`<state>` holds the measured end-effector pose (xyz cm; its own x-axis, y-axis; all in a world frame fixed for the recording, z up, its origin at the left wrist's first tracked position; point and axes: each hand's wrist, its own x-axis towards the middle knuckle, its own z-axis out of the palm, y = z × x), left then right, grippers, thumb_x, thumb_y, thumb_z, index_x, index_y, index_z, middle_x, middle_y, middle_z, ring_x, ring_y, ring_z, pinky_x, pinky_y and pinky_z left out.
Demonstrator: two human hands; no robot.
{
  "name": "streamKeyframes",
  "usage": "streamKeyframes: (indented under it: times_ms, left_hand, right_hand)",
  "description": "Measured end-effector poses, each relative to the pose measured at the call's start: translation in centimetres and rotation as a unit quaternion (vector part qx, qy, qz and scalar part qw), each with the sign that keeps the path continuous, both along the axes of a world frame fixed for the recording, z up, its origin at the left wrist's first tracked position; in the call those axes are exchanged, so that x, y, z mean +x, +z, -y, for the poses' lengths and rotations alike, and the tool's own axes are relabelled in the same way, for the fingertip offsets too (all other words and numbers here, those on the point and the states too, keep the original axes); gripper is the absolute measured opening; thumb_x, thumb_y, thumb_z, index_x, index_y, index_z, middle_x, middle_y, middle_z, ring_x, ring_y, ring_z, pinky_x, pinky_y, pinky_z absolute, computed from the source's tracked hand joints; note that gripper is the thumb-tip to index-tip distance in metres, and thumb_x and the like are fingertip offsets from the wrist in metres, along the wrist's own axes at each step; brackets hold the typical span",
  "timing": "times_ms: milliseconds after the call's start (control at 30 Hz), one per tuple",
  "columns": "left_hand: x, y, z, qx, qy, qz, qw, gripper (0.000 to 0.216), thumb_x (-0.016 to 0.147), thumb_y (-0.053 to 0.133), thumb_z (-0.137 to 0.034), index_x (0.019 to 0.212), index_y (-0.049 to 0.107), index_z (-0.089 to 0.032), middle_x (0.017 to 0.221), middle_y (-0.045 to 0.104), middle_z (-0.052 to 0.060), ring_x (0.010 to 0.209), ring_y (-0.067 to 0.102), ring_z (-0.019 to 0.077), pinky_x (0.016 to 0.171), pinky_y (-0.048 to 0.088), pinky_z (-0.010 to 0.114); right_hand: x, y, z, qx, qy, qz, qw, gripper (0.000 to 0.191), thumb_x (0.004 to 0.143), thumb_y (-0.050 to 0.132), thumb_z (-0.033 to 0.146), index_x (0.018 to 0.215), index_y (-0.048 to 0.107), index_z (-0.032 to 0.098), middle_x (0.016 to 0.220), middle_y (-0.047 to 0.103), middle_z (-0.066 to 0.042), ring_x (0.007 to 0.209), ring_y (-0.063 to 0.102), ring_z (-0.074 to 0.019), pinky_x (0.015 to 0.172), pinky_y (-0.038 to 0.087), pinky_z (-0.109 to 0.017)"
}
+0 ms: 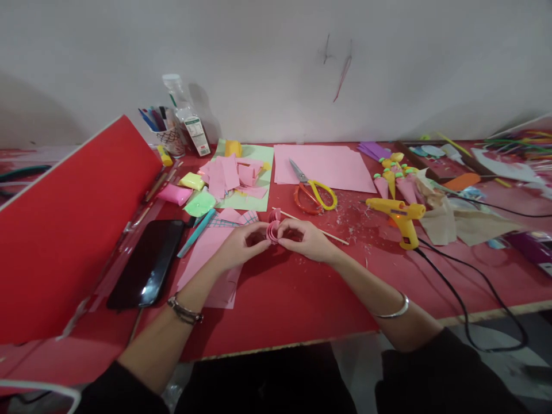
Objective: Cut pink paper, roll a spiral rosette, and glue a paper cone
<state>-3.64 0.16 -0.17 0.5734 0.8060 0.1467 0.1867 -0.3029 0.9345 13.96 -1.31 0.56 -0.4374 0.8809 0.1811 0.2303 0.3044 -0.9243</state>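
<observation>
Between my two hands is a curled pink paper piece (272,231) with layered, rounded folds, held above the red table. My left hand (245,241) pinches its left side with thumb and fingers. On the other side, the fingertips of my right hand (304,237) close on its right edge. A thin wooden stick (330,234) lies behind my right hand. Under my left wrist rests a pink paper sheet (202,261), with a teal marker or tube (196,233) beside it. Scissors (314,190) with one red and one yellow handle loop lie just beyond my hands.
A yellow glue gun (401,215) with a black cord stands at right. Pink sheets (323,167), paper strips (226,172) and small carrot-like cones (394,181) lie at the back. At left are a phone (146,264), a red board (73,241), a bottle (190,121) and a pen cup (170,140).
</observation>
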Motion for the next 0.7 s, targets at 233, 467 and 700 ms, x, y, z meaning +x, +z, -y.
streamKeyframes:
  times_ms: [233, 467, 700]
  left_hand:
    - [0.08, 0.02, 0.07, 0.02, 0.011, -0.02, 1.0, 0.032, 0.069, 0.053, -0.027, 0.097, 0.053, -0.013, 0.086, 0.062, 0.005, 0.072, 0.056, 0.0141, 0.066, 0.045, 0.025]
    - [0.02, -0.06, 0.05, 0.036, 0.006, -0.031, 0.999, 0.028, 0.071, 0.049, -0.024, 0.097, 0.053, -0.014, 0.085, 0.062, 0.004, 0.072, 0.056, 0.0141, 0.066, 0.045, 0.025]
    - [0.03, -0.05, -0.01, 0.076, 0.017, -0.064, 0.995, 0.025, 0.071, 0.051, -0.023, 0.094, 0.054, -0.015, 0.087, 0.062, 0.002, 0.075, 0.055, 0.0142, 0.069, 0.043, 0.025]
  right_hand:
    - [-0.05, -0.06, 0.0, 0.008, -0.009, 0.005, 1.0, 0.002, 0.069, 0.052, 0.018, 0.068, 0.052, 0.016, 0.072, 0.055, 0.0, 0.067, 0.05, -0.01, 0.066, 0.041, -0.025]
    - [-0.1, 0.05, 0.09, -0.001, -0.011, 0.015, 1.0, 0.002, 0.07, 0.051, 0.017, 0.068, 0.051, 0.016, 0.072, 0.055, 0.0, 0.068, 0.051, -0.01, 0.066, 0.042, -0.024]
    - [-0.23, 0.18, 0.1, 0.0, -0.02, 0.026, 0.999, 0.002, 0.069, 0.052, 0.016, 0.067, 0.051, 0.016, 0.07, 0.055, 0.0, 0.065, 0.051, -0.009, 0.064, 0.042, -0.023]
